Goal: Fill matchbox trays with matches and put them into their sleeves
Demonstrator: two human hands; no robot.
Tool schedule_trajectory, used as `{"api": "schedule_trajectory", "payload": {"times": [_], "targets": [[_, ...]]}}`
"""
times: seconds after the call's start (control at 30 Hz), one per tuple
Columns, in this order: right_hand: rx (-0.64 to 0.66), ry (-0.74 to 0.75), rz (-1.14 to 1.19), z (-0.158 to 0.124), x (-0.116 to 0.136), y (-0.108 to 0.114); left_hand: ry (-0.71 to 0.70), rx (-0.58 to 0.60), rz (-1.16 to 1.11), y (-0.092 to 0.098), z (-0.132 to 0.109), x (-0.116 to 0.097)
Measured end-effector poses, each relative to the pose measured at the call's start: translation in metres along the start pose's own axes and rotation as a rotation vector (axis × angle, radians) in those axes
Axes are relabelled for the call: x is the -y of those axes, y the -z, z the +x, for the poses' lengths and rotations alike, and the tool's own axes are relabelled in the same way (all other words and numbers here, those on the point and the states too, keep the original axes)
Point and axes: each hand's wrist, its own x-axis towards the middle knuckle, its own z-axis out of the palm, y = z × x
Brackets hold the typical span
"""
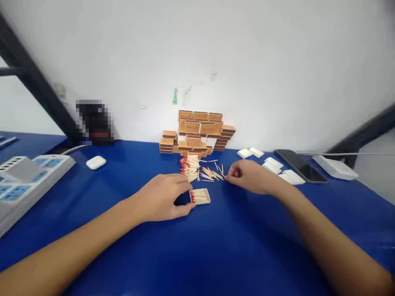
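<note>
The left hand [165, 197], loosely curled, is holding a matchbox tray [203, 202]; the right hand [247, 174] is pinching at matches [211, 174], hold unclear.

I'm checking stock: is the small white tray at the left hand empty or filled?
Not empty: the white tray holds matches, their red heads toward the left hand. Whether more would fit, I cannot tell.

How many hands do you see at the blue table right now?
2: the left hand at the match-filled tray, the right hand by the loose matches. No others show.
</note>
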Motion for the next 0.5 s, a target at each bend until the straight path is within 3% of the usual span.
{"api": "schedule_trajectory", "payload": {"times": [0.2,0.33,0.5], "targets": [[-0.032,-0.013,0.015,-0.005,0.001,0.002,-0.018,-0.025,0.017,0.002,-0.002,-0.003],[-0.154,-0.093,0.039,0.005,0.002,0.000,-0.015,-0.022,0.012,0.002,-0.002,-0.002],[-0.178,-0.128,0.016,0.018,-0.001,-0.009,-0.015,-0.029,0.021,0.001,-0.001,-0.002]]}}
